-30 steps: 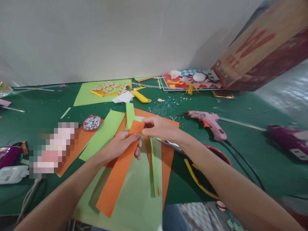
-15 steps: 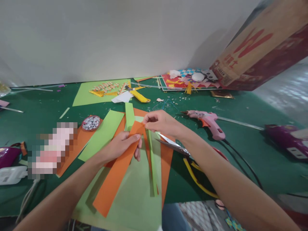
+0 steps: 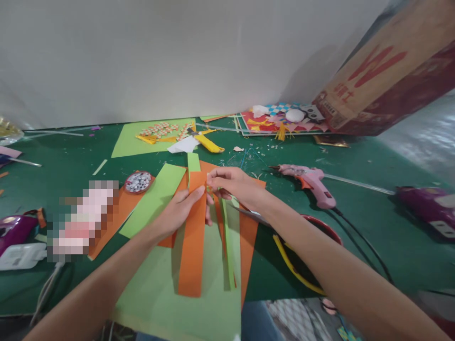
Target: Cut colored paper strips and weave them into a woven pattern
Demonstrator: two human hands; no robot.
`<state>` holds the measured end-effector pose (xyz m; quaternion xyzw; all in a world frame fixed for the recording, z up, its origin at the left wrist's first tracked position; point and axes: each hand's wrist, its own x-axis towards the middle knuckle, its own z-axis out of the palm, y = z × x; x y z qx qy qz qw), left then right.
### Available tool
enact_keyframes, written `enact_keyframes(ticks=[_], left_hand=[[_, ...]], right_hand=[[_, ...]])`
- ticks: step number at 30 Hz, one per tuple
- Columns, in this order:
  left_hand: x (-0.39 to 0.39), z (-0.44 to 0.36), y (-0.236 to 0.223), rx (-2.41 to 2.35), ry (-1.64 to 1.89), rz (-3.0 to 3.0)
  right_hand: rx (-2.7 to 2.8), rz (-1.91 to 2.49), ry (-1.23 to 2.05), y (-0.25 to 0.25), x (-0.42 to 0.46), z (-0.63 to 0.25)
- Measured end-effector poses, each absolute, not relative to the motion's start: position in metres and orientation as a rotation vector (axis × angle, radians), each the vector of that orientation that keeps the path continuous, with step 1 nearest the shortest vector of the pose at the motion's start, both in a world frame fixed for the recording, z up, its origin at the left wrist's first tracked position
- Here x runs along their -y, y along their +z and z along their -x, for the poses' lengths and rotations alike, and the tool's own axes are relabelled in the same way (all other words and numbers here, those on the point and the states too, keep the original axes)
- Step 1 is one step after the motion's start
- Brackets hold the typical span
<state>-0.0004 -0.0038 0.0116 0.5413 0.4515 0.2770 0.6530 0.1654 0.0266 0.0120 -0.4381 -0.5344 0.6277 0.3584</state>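
Note:
A long orange paper strip [image 3: 192, 255] stands nearly upright in the middle, its upper part between the thumb and fingers of my left hand [image 3: 183, 206]. My right hand [image 3: 234, 184] is closed in a pinch at the strip's top right edge; its fingertips partly hide what lies between them. Beneath both hands lies a large pale green sheet [image 3: 152, 293], with narrow folded green strips [image 3: 228, 251] and orange paper [image 3: 248, 237] on or beside it. Scissors [image 3: 250, 214] with yellow-edged handles lie under my right forearm, partly covered.
To the right rests a pink glue gun [image 3: 314, 182] with its cable. A round dish of googly eyes [image 3: 138, 182] and green paper [image 3: 154, 199] lie left. Behind are a yellow cutter [image 3: 209, 142], a bead-covered green sheet [image 3: 124, 137] and a paper bag [image 3: 377, 80].
The orange strip has swung from a slant to nearly upright, its lower end moving right. My right hand has shifted slightly down along its top edge. The camera view has moved a little.

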Motion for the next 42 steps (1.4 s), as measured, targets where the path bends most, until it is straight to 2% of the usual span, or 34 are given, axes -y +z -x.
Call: enact_keyframes(ticks=[8, 11, 15, 25, 42], left_hand=[[0.006, -0.001, 0.014, -1.239, 0.573, -1.457], [0.005, -0.002, 0.015, -1.413, 0.655, -1.574], [0.004, -0.002, 0.014, -1.378, 0.773, -1.672], [0.001, 0.001, 0.005, -1.429, 0.991, -1.532], [0.000, 0.002, 0.003, -1.447, 1.031, -1.491]], right_hand=[[1.426, 1.156, 1.644, 0.012, -0.024, -0.163], [1.483, 1.180, 1.610, 0.010, -0.023, -0.163], [1.568, 1.204, 1.559, 0.005, -0.021, -0.162], [1.586, 1.228, 1.580, 0.010, -0.018, -0.155], [1.466, 1.212, 1.712, 0.010, -0.016, -0.153]])
